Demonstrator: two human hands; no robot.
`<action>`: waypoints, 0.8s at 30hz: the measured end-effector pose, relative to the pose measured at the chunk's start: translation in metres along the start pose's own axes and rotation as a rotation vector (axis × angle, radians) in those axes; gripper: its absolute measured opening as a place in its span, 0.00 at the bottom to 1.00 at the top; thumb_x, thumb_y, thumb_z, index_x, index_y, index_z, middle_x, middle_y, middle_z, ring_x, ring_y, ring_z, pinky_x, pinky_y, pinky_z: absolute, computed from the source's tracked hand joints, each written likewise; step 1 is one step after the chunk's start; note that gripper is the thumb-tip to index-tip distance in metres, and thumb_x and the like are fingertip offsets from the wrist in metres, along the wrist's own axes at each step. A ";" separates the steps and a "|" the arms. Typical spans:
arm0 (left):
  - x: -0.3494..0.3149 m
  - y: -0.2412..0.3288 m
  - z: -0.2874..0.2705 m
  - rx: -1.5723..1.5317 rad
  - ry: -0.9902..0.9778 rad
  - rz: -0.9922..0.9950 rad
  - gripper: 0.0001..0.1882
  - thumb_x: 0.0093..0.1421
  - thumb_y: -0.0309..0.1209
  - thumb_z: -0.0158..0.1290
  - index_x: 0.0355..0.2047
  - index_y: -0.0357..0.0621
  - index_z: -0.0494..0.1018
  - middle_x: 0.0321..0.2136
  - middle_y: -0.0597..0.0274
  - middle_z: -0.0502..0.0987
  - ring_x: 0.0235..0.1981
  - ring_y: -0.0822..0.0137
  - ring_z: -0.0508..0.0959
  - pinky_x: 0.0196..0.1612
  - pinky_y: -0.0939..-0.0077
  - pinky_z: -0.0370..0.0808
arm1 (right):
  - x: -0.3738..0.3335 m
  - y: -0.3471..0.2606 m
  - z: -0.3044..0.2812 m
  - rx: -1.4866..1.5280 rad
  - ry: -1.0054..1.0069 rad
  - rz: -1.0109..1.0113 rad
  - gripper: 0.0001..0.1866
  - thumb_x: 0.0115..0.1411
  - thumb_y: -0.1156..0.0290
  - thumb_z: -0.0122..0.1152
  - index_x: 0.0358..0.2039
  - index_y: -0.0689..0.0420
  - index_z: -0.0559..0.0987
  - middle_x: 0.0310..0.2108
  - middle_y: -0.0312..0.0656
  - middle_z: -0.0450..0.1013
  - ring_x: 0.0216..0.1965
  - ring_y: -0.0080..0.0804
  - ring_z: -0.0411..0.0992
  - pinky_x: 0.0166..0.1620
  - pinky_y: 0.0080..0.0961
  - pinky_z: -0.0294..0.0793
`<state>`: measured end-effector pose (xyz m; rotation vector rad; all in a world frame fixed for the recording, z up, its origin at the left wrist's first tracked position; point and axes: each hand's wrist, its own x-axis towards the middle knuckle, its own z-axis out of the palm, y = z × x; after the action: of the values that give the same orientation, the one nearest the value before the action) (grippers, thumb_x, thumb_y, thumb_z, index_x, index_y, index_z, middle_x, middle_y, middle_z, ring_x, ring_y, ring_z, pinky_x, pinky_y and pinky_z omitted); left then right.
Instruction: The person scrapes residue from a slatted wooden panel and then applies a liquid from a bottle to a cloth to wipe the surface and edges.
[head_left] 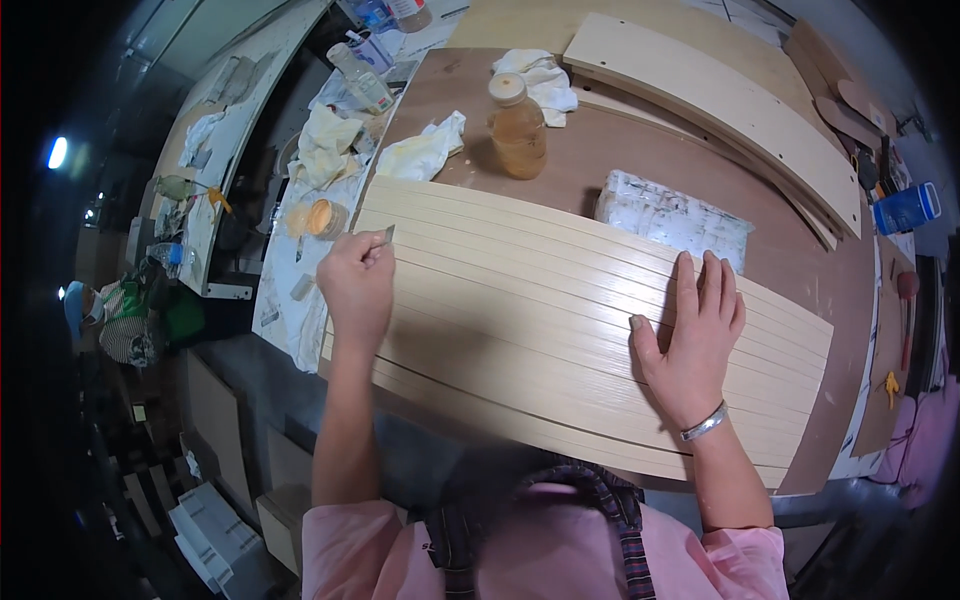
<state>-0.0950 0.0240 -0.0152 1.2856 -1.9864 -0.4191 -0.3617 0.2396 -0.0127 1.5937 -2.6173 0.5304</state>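
Observation:
A pale, cream-coloured panel point(520, 320) with long parallel grooves lies across the table in front of me. Over its left end, my left hand point(358, 280) is closed in a fist around a small metal blade point(389, 235); only a short grey tip sticks out past the fingers. My right hand point(695, 345) rests on the panel's right part, fingers spread and pointing away from me. Just beyond that hand sits a paint-smeared, whitish block point(675, 215). Left of my fist, a small jar of orange-tan paste point(325, 218) stands beside the panel.
A bottle of amber liquid point(518, 135) stands behind the panel, near crumpled cloths point(425, 150). Long boards point(710, 105) lie at the far right. A clear bottle point(360, 80) and more rags point(325, 145) crowd the left side. Another person point(125, 320) is at far left.

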 end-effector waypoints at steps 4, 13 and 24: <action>-0.003 0.020 0.008 0.035 -0.087 0.122 0.07 0.53 0.21 0.56 0.33 0.36 0.80 0.24 0.50 0.75 0.23 0.54 0.76 0.28 0.66 0.71 | 0.000 0.001 0.001 -0.005 0.001 -0.015 0.43 0.51 0.56 0.64 0.65 0.62 0.63 0.65 0.62 0.56 0.68 0.60 0.50 0.66 0.58 0.46; -0.001 0.024 0.012 0.047 -0.050 0.084 0.06 0.53 0.19 0.55 0.33 0.32 0.78 0.22 0.53 0.73 0.22 0.64 0.74 0.29 0.74 0.70 | 0.000 0.002 0.001 -0.017 0.000 -0.013 0.43 0.51 0.55 0.64 0.65 0.62 0.63 0.65 0.62 0.56 0.68 0.60 0.50 0.67 0.57 0.46; -0.001 0.032 0.021 0.019 -0.060 -0.046 0.07 0.52 0.20 0.55 0.31 0.41 0.81 0.24 0.51 0.75 0.26 0.50 0.77 0.30 0.62 0.74 | 0.000 0.002 0.001 -0.018 0.000 -0.018 0.43 0.51 0.56 0.64 0.65 0.62 0.63 0.65 0.63 0.56 0.68 0.60 0.50 0.67 0.57 0.46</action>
<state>-0.1305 0.0372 -0.0107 1.3470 -2.0175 -0.4672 -0.3632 0.2401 -0.0140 1.6099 -2.5975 0.5047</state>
